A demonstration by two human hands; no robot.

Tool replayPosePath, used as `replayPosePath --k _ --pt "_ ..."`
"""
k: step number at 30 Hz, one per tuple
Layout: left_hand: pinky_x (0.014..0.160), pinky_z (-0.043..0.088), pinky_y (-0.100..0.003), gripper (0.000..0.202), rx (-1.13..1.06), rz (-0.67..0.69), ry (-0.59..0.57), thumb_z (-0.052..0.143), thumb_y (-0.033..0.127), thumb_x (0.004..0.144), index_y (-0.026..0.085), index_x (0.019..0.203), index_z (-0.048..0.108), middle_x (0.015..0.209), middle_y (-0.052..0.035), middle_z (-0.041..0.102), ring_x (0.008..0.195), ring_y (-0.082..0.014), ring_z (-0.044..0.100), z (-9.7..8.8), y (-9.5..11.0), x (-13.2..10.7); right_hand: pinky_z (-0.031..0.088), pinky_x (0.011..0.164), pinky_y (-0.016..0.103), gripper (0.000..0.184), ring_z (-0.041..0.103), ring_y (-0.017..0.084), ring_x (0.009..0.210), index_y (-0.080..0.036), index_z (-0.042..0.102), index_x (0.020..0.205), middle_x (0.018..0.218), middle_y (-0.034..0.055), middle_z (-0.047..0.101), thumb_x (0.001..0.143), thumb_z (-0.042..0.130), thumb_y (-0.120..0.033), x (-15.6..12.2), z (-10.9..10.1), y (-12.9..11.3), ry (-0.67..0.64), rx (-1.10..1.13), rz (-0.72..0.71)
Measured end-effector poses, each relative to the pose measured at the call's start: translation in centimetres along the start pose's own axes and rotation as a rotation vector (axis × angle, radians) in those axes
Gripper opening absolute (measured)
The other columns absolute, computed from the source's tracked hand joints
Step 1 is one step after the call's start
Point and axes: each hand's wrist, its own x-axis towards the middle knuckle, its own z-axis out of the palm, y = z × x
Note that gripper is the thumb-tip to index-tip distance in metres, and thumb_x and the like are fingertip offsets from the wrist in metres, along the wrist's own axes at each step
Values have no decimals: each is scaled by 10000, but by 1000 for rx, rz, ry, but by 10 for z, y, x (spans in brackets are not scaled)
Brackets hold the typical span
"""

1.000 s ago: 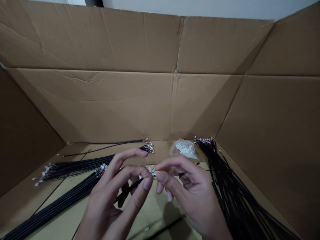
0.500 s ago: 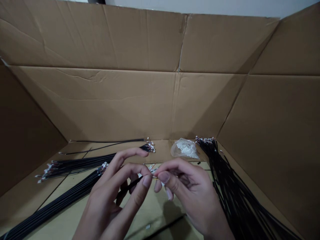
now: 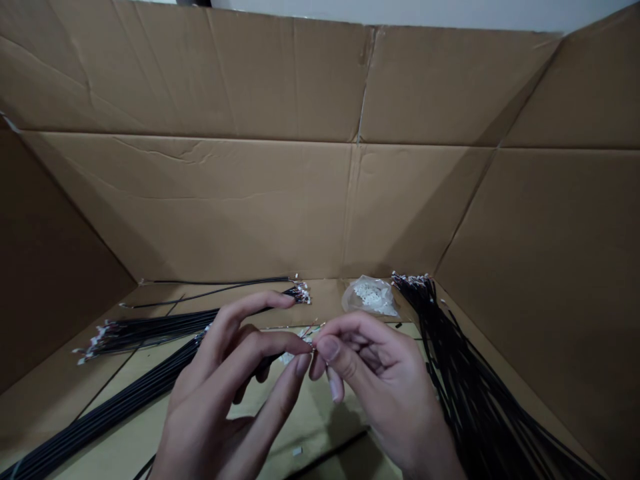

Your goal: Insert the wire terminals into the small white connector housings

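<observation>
My left hand [image 3: 220,393] pinches the thin wires at the end of a black cable [image 3: 269,362] between thumb and index finger, its other fingers raised. The cable passes behind these fingers, partly hidden. My right hand [image 3: 385,380] meets it tip to tip, thumb and index finger pressed together on something tiny that they cover. Loose thin wires [image 3: 311,328] stick up just behind the fingertips. Small white pieces [image 3: 287,358] show on the table below, half hidden by the hands.
Bundles of black cables with white connectors lie at left [image 3: 125,393] and back left [image 3: 165,327]. A large cable bundle [image 3: 465,373] fills the right side. A clear bag of white connectors [image 3: 371,295] sits by the cardboard wall [image 3: 240,207]. In front lie a white connector [image 3: 297,451] and a black cable [image 3: 330,457].
My left thumb and index finger have slid slightly right, closing the gap to the right fingertips. Less of the held cable shows now. My right hand has barely moved.
</observation>
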Motion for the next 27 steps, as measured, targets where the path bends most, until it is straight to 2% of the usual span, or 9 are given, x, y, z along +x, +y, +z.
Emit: replayPosePath --k 3,7,12,17,23,27 --pt "756 538 -188 62 7 -3 31 600 293 970 328 939 641 1233 31 591 1089 -142 654 0 1 -1 559 638 215 134 669 97 616 -213 727 869 760 -6 727 908 785 -326 -3 0 -1 -61 137 55" --pt "775 527 -164 91 4 -8 44 577 287 976 330 914 628 1249 42 578 1133 -127 627 -4 0 -1 584 756 222 120 757 107 745 -248 729 1050 871 -8 776 939 765 -271 -8 -1 -3 -127 204 108" --pt "815 544 -178 112 5 30 40 561 272 967 318 879 614 1226 22 595 1155 -149 638 -5 1 -2 557 700 234 220 767 125 676 -240 676 1119 794 -15 774 932 776 -299 -9 -2 -5 -48 206 120" --pt "775 551 -161 106 20 73 35 581 239 943 312 888 636 1239 3 596 1149 -159 662 -6 0 0 533 676 258 299 777 158 673 -216 615 1149 754 -6 769 919 784 -303 -10 -3 -4 -40 196 142" --pt "748 577 -138 75 73 94 -18 605 285 922 308 884 666 1230 -9 623 1107 -169 692 -14 -5 1 527 647 242 296 723 110 574 -206 562 1119 753 -7 753 942 757 -343 -8 -5 -1 -108 217 198" --pt "784 576 -135 88 76 73 -28 594 327 939 314 883 660 1242 -3 618 1118 -162 675 -15 -5 0 476 578 193 245 640 60 507 -199 561 1109 758 -22 729 973 717 -331 -1 -9 4 -235 249 198"
